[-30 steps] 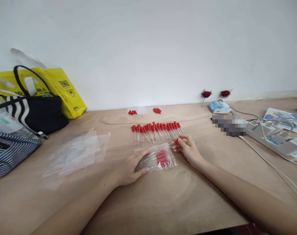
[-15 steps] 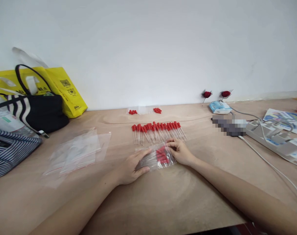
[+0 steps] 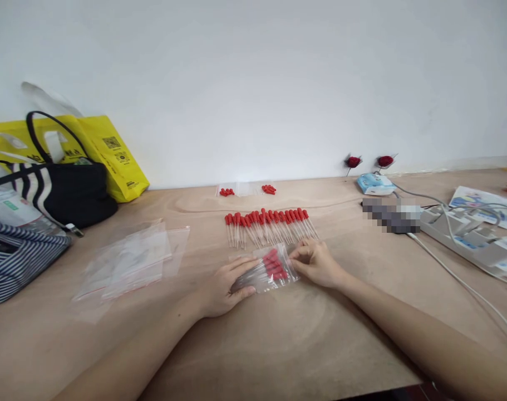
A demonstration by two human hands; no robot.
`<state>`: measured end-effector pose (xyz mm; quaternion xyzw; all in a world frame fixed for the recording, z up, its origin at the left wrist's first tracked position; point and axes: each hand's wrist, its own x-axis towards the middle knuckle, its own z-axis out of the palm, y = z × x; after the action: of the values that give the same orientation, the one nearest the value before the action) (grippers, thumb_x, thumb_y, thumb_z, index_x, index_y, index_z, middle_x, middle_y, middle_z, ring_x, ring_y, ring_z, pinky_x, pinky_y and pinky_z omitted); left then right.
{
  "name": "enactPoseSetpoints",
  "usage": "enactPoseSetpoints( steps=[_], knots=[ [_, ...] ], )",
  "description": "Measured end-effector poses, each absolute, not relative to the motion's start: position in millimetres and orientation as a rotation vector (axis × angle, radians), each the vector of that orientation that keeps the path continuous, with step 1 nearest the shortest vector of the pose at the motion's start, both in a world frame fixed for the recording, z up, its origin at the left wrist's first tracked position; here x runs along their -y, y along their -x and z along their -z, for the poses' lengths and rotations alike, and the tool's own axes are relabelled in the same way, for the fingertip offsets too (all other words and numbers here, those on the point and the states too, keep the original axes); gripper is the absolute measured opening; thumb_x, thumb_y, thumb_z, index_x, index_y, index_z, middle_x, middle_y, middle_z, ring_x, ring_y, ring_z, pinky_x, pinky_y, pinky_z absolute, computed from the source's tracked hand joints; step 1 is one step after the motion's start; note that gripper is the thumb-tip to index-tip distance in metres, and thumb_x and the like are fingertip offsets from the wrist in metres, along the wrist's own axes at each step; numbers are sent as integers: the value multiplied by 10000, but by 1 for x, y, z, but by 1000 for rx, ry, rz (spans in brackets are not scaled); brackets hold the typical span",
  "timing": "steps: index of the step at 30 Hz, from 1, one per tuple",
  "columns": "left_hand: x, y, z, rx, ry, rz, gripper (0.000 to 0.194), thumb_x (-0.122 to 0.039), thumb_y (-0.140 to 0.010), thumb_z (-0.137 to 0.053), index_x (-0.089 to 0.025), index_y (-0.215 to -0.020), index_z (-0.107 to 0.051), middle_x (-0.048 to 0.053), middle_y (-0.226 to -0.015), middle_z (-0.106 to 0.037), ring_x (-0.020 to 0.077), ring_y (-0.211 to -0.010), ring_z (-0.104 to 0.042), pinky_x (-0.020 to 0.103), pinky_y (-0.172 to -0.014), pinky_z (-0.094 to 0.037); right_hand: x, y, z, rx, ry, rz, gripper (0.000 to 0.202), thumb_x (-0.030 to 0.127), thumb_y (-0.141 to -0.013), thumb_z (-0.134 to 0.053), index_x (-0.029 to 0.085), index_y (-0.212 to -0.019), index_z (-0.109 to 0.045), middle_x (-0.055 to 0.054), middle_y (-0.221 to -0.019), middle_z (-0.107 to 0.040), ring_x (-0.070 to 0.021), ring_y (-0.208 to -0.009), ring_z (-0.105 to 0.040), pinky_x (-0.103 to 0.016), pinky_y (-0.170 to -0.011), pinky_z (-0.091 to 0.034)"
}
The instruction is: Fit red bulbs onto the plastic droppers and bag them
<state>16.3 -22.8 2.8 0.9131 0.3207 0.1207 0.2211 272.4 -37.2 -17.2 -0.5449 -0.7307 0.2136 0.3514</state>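
While my left hand (image 3: 225,285) holds one end of the clear bag (image 3: 276,273) on the table (image 3: 245,345), just before the red-topped droppers (image 3: 270,219), my right hand (image 3: 318,264) pinches its opposite edge.

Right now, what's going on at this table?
The person's left hand steadies the left end of a clear bag holding red-topped droppers. The right hand appears to pinch its right end. Beyond lies a row of similar droppers; flat clear bags lie to the left.
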Motion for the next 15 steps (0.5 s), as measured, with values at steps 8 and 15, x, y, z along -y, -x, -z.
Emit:
enactPoseSetpoints(
  steps=[8, 15],
  knots=[
    [23, -18, -3, -889, -2532, -321, 468, -341, -839, -462, -217, -1282, -377, 68, -1311, -442, 215, -1213, -388, 440, -1026, -284, 43, -277, 18, 1970, 1239, -832, 154, 401, -647, -660, 255, -609, -690, 8, -601, -580, -125, -604, -512, -295, -668, -383],
    [23, -19, -4, -842, -2558, -318, 457, -325, -833, -471, -205, -1269, -400, 73, -1290, -467, 203, -1201, -405, 432, -1029, -281, 39, -272, 26, 1864, 1194, -898, 221, 405, -582, -708, 196, -539, -651, 20, -548, -566, -89, -521, -494, -225, -546, -376]
  ],
)
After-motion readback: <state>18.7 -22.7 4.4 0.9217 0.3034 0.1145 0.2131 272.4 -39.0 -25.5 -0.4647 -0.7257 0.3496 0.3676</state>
